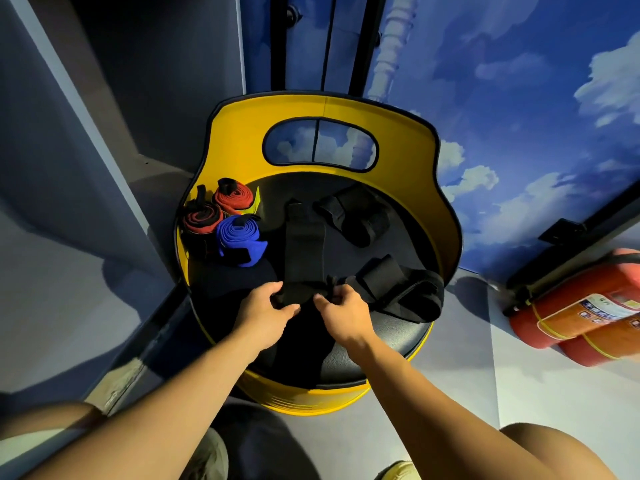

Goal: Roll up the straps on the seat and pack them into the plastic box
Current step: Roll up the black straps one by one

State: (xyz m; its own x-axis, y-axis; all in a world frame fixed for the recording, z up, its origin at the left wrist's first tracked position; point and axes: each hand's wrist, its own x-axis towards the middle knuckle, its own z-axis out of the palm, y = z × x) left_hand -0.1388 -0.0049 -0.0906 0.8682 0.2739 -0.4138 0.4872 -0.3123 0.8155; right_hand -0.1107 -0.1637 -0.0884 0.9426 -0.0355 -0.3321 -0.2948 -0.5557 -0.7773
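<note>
A black strap lies lengthwise down the middle of the round black seat. My left hand and my right hand both pinch its near end, which is partly rolled between my fingers. Two more loose black straps lie on the seat: one at the back right and one at the right. At the seat's left side stand three rolled straps: a red one, a red-and-black one and a blue one. No plastic box is in view.
The seat has a yellow backrest with an oval cut-out. Two red fire extinguishers lie on the floor at the right. A wall painted with sky and clouds rises behind. A dark wall panel stands close on the left.
</note>
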